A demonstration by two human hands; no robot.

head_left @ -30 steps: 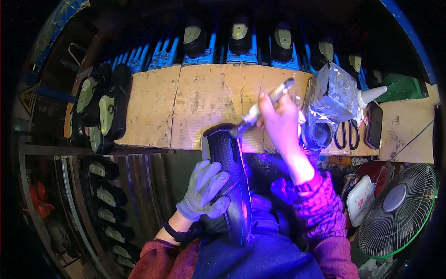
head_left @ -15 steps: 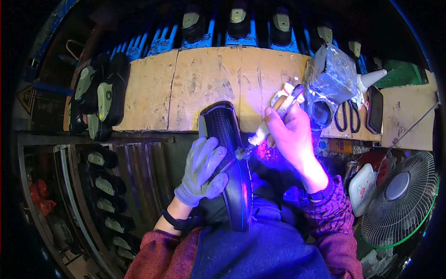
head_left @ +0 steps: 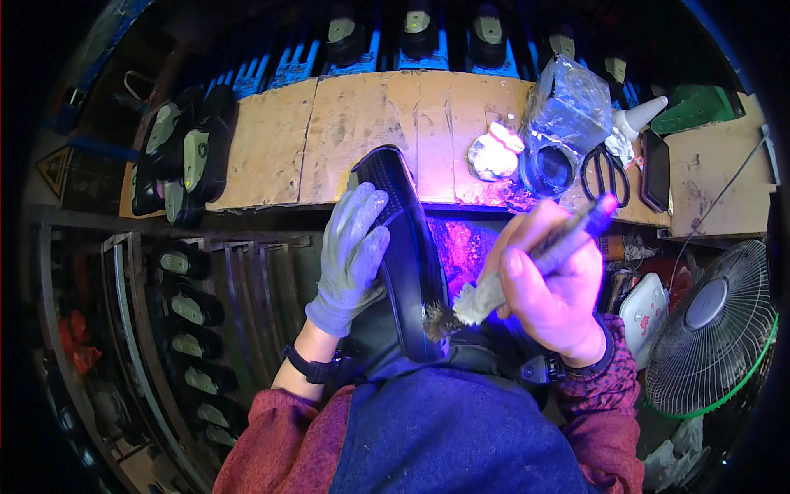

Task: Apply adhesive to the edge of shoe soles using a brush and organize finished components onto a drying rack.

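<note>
A black shoe (head_left: pixel 405 263) lies lengthwise over my lap, its far end reaching the edge of the cardboard-covered bench. My left hand (head_left: pixel 350 251), in a pale grey glove, is closed on the shoe's left side; part of the thumb is hidden. Bare, my right hand (head_left: pixel 553 280) grips a brush (head_left: pixel 502 296) with a wrapped handle. The brush's dark bristles touch the shoe's right side near its close end. Purple-blue light falls around the work.
Cardboard (head_left: pixel 362 123) covers the bench. On it stand a silvery wrapped box (head_left: pixel 569 103), a white lump (head_left: pixel 494 156), scissors (head_left: pixel 605 177) and a dark phone-like slab (head_left: pixel 656 169). Shoes (head_left: pixel 206 152) stand at left, more on a rack (head_left: pixel 191 309) below. A fan (head_left: pixel 708 329) is at right.
My right hand and the brush have moved nearer to me, from the shoe's middle toward its close end. My left hand has shifted a little along the shoe.
</note>
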